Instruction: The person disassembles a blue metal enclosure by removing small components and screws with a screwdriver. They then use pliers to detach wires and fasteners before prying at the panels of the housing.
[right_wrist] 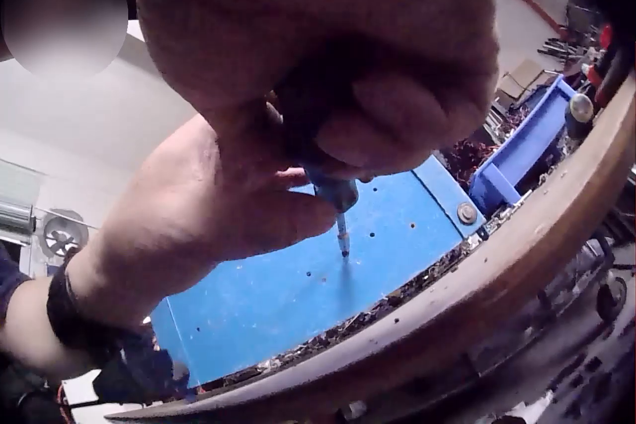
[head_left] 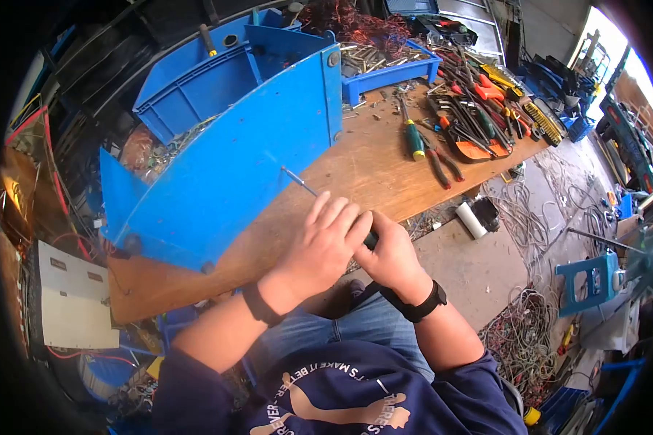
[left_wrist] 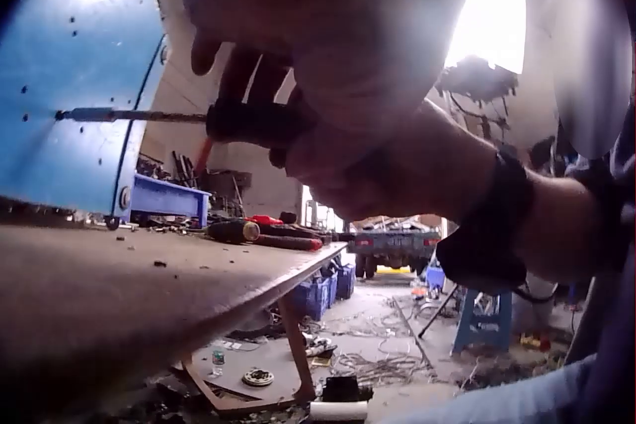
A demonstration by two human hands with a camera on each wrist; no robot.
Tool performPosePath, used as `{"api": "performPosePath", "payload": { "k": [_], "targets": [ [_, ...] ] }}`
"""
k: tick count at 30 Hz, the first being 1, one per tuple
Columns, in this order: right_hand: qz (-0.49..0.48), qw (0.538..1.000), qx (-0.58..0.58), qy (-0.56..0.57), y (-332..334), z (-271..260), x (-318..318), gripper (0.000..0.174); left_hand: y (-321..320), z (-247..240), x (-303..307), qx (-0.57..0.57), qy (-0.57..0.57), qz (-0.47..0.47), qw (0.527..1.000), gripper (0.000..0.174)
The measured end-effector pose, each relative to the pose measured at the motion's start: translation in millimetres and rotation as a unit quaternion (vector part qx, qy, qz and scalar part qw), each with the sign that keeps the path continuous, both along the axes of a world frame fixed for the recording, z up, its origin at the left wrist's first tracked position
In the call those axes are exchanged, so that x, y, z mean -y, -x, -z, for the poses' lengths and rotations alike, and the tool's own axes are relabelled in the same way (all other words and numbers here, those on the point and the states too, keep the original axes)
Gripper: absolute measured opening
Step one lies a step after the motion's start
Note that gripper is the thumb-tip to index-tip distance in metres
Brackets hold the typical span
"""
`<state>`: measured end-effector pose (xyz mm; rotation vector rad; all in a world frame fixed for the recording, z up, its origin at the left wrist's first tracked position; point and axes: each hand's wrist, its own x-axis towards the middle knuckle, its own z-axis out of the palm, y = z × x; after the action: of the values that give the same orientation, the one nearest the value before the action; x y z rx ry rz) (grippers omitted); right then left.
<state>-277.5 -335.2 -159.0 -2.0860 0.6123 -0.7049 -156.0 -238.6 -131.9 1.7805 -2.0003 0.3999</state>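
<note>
My right hand (head_left: 393, 254) grips the dark handle of a screwdriver (head_left: 297, 180) from its rear end. Over the front of that handle curl the fingers of my left hand (head_left: 319, 243); the two hands hide most of the handle. The thin metal shaft points away from me, its tip at a small hole in a big blue metal panel (head_left: 232, 159). In the left wrist view the screwdriver shaft (left_wrist: 149, 116) lies nearly level, its tip meeting the panel. Several other small holes dot the panel (right_wrist: 278, 305) in the right wrist view.
The panel stands on a wooden table (head_left: 363, 174), with blue bins (head_left: 196, 98) behind it. A green-handled screwdriver (head_left: 413, 138), pliers (head_left: 442, 167) and several more tools lie to the right. A blue tray (head_left: 392, 80) holds metal bits; tangled cables (head_left: 537, 341) cover the floor.
</note>
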Motion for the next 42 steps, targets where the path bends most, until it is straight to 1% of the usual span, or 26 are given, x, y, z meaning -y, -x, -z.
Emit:
{"api": "performPosePath", "payload": {
  "k": [3,5,6,9,10,12,15,18,21,23,24,26,27,29,30,31,32,33,34,35,36,37,38,40,41,42],
  "targets": [
    [0.018,0.999,0.002,0.027,-1,-1,-3,0.04,-1,-5,12,0.012,-0.034,0.014,0.999,0.042],
    [0.008,0.998,0.048,-0.029,-1,4,1,0.039,-2,-6,18,0.015,-0.072,0.01,0.997,0.042],
    [0.002,0.996,0.069,-0.056,-2,6,4,0.039,-1,-7,18,0.012,-0.064,0.001,0.998,0.042],
    [-0.003,0.992,0.107,-0.068,-5,7,4,0.037,2,-4,11,0.009,-0.043,-0.029,0.999,0.045],
    [-0.009,0.986,0.096,-0.138,-4,9,5,0.037,4,-3,8,0.015,-0.036,-0.04,0.998,0.047],
    [-0.022,0.958,0.073,-0.276,-4,14,8,0.036,7,-2,2,0.01,-0.027,-0.052,0.998,0.051],
    [-0.028,0.917,0.018,-0.399,-1,4,7,0.034,15,0,-8,-0.02,-0.017,-0.057,0.998,0.055],
    [0.002,0.959,0.036,-0.281,-6,17,4,0.032,20,-3,-16,-0.042,-0.009,-0.065,0.997,0.057],
    [0.035,0.995,0.055,-0.075,-4,11,-5,0.031,22,-7,-21,-0.068,-0.009,-0.066,0.996,0.056],
    [0.024,0.994,0.061,-0.083,-4,16,-4,0.031,23,-10,-24,-0.087,-0.001,-0.061,0.994,0.055],
    [0.018,0.994,0.064,-0.087,-3,17,-3,0.031,23,-10,-26,-0.116,0.012,-0.056,0.992,0.053],
    [0.007,0.989,0.051,-0.139,1,13,-1,0.029,22,-10,-30,-0.173,0.043,-0.043,0.983,0.048],
    [0.006,0.986,0.042,-0.164,6,12,1,0.029,19,-8,-32,-0.19,0.046,-0.061,0.979,0.045],
    [-0.011,0.973,0.072,-0.218,18,22,3,0.026,13,-5,-38,-0.228,0.053,-0.093,0.968,0.037],
    [-0.019,0.966,0.088,-0.242,24,25,5,0.025,10,-3,-38,-0.294,0.049,-0.103,0.949,0.035],
    [-0.048,0.937,0.098,-0.333,35,19,5,0.023,6,-1,-39,-0.359,0.043,-0.113,0.925,0.033],
    [-0.068,0.915,0.132,-0.375,42,21,5,0.026,2,1,-40,-0.423,0.036,-0.126,0.897,0.032],
    [-0.088,0.89,0.165,-0.416,50,24,6,0.028,-1,4,-41,-0.551,-0.007,-0.132,0.824,0.032],
    [-0.106,0.862,0.2,-0.454,57,26,5,0.03,1,4,-37,-0.589,0.001,-0.096,0.803,0.032],
    [-0.122,0.828,0.218,-0.502,66,25,3,0.04,2,3,-32,-0.624,0.008,-0.058,0.779,0.032],
    [-0.143,0.809,0.227,-0.523,69,28,0,0.042,5,3,-26,-0.658,0.014,-0.02,0.752,0.032],
    [-0.163,0.789,0.236,-0.543,68,34,-3,0.044,18,-5,-22,-0.678,-0.03,-0.043,0.733,0.038],
    [-0.182,0.769,0.246,-0.561,66,37,-5,0.048,27,-5,-16,-0.695,-0.053,-0.008,0.717,0.036],
    [-0.193,0.765,0.212,-0.576,62,32,-9,0.052,39,-1,-6,-0.727,-0.101,0.059,0.677,0.03],
    [-0.195,0.772,0.205,-0.569,56,29,-10,0.053,38,11,-2,-0.702,-0.115,0.025,0.702,0.027],
    [-0.197,0.778,0.198,-0.563,51,28,-10,0.055,38,10,3,-0.705,-0.11,0.016,0.701,0.027]
  ]
}}
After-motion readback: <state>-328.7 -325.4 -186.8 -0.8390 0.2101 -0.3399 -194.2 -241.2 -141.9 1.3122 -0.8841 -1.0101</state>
